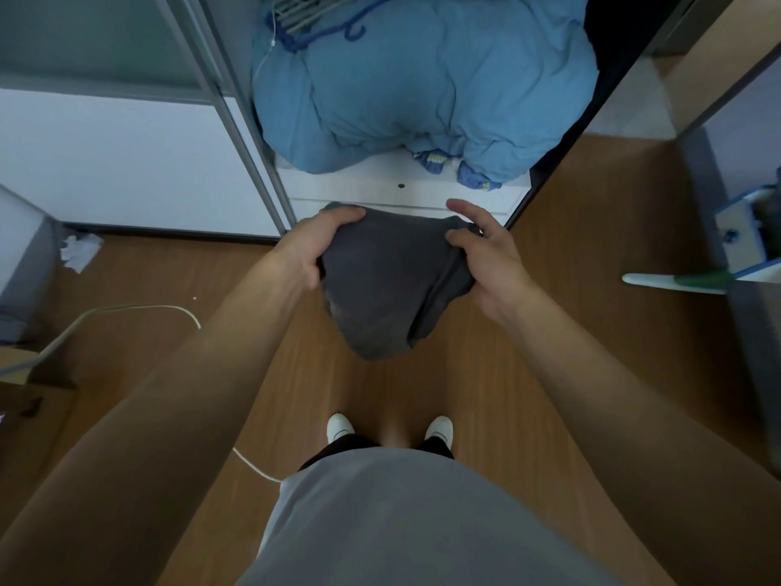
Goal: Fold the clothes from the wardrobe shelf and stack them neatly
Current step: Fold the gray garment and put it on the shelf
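A dark grey garment point(380, 289) hangs bunched in the air in front of the open wardrobe, its lower part drooping toward the floor. My left hand point(312, 247) grips its left top edge, fingers curled over the cloth. My right hand point(486, 255) pinches the right top edge with thumb and fingers, the forefinger stretched out above. Behind the garment, the white wardrobe shelf point(401, 190) carries a big light blue bundle of bedding point(422, 86) and small blue clothes point(477, 177) at its front edge.
Blue and grey hangers point(312, 19) lie on top of the bundle. The wardrobe's sliding door frame point(236, 120) stands at left. A white cable point(139, 308) crosses the wooden floor, crumpled paper point(80, 249) lies left, and a blue-white box point(748, 234) sits right.
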